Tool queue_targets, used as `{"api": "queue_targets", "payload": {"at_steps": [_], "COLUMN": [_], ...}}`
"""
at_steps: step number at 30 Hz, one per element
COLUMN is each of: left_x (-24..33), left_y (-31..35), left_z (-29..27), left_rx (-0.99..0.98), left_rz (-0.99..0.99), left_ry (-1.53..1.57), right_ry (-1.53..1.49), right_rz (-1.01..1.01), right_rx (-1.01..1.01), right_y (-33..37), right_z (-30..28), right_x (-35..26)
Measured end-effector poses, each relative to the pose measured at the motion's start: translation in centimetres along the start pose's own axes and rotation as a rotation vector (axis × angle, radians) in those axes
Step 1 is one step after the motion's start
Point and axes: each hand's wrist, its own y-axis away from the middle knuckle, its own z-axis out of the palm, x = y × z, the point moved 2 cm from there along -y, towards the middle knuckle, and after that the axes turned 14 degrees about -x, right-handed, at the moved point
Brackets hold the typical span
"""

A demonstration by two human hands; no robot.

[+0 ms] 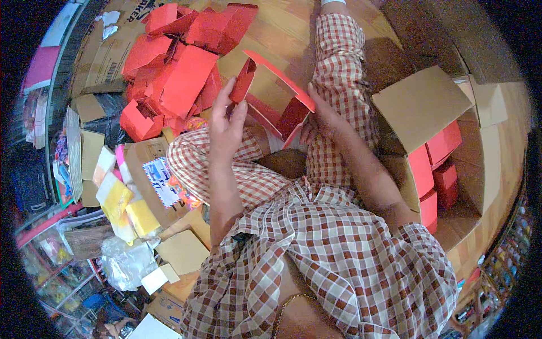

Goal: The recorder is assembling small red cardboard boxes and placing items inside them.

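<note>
Between my hands, above my lap, is a red cardboard box [272, 90] with a plain brown inside, tilted and open through its middle. My left hand [228, 121] grips its left side, thumb and fingers apart around the edge. My right hand [326, 117] holds the right end, its fingers partly hidden behind the panel. Just beyond my left hand lies a heap of similar red boxes [183, 76], some with flaps standing up. To my right, a big brown carton [420, 110] stands with its flaps up and several red boxes [443, 144] inside.
My checked trouser legs [341, 62] spread over the wood-patterned floor [282, 34]. Left of me are yellow and white packets [127, 206], a clear plastic bag [127, 263] and loose cardboard pieces [182, 253]. A shelf with goods [56, 248] runs along the left edge.
</note>
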Motion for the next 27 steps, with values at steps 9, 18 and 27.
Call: {"api": "queue_targets", "payload": {"at_steps": [9, 18, 27], "left_x": [-2.7, -6.6, -4.1], "left_y": [-1.6, -3.4, -2.4], "left_z": [-0.1, -4.6, -4.0], "left_rx": [0.464, 0.755, 0.605], "left_rz": [0.078, -0.121, -0.086], "left_ry": [-0.143, 0.670, 0.349], "right_ry": [0.853, 1.246, 0.183], "right_rz": [-0.501, -1.031, -0.695], "right_rx": [0.446, 0.212, 0.285], "right_y": [-1.4, 3.2, 1.5], "right_z": [0.2, 7.1, 2.7], "right_x": [0.4, -0.1, 2.1]}}
